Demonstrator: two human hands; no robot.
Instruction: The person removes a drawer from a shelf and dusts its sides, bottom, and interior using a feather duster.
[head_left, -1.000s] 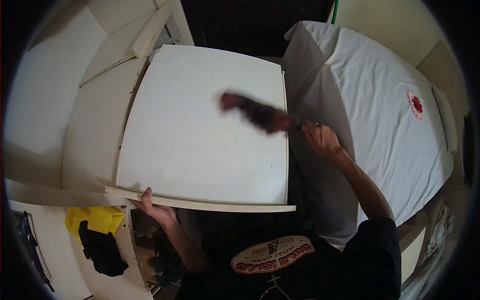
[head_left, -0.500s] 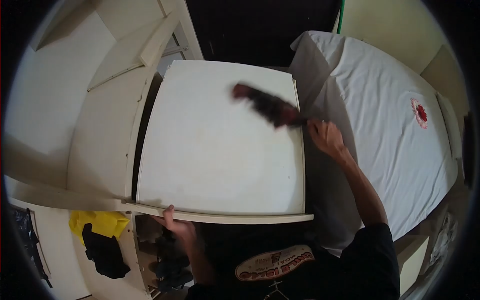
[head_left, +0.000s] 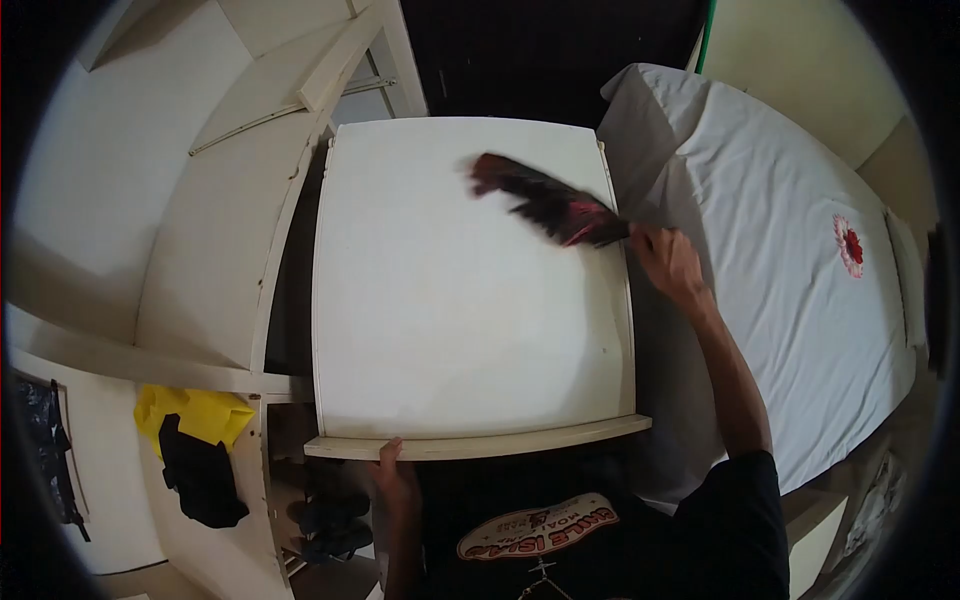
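My right hand [head_left: 668, 262] is closed round the handle of a dark duster with red patches [head_left: 560, 208], which looks feathery and is slightly blurred. The duster reaches leftward over the far right part of a white drawer-like panel [head_left: 470, 290]. Whether it touches the surface I cannot tell. At the near side, my left hand [head_left: 398, 480] grips the panel's cream front rail [head_left: 520, 438], thumb on top and the other fingers hidden beneath.
A cream cabinet [head_left: 205, 225] stands to the left, with a dark gap beside the panel. On the right is a bed with a grey-white sheet [head_left: 760, 250]. Yellow cloth [head_left: 195, 412] and black cloth [head_left: 200, 480] hang at lower left. A dark surface [head_left: 550, 60] rises behind.
The panel has swung and shifted to the right in view, widening the gap by the cabinet. My left hand moved with its rail. The duster is slightly farther right and less blurred.
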